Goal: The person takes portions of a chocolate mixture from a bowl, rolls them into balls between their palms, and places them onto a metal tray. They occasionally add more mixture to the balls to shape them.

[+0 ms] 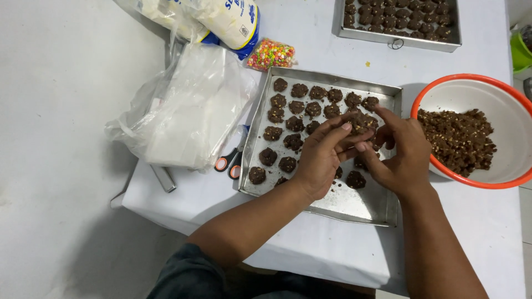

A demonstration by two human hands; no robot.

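A dark brown lump of chocolate dough studded with pale nut bits [361, 123] sits pinched between the fingertips of both hands, over the upper right part of a shallow square metal baking tray [354, 206]. The left hand [321, 160] comes in from seven o'clock, its fingers curled closed around the near side of the lump. The right hand [400, 155] comes in from five o'clock, thumb and fingers likewise closed on the lump's right side, so the two hands touch at the fingertips.

Under and around the hands, rows of small round dough mounds [289, 105] fill the tray from its top edge down its left half; the bottom right corner shows bare metal with crumbs.

At three o'clock from the tray, just beside it, stands a round plastic bowl with an orange rim and white inside [476, 88], holding a heap of the same brown nutty dough [457, 138]. At one o'clock lies a second metal tray [396, 37], packed with dark pieces. At eleven o'clock rests a small clear bag of coloured sprinkles [270, 54], and beyond it a white and blue sack [230, 19]. At nine o'clock lie crumpled clear plastic bags [183, 111], with orange-handled scissors [230, 163] touching the tray's left edge. All rest on a white tablecloth [310, 243].
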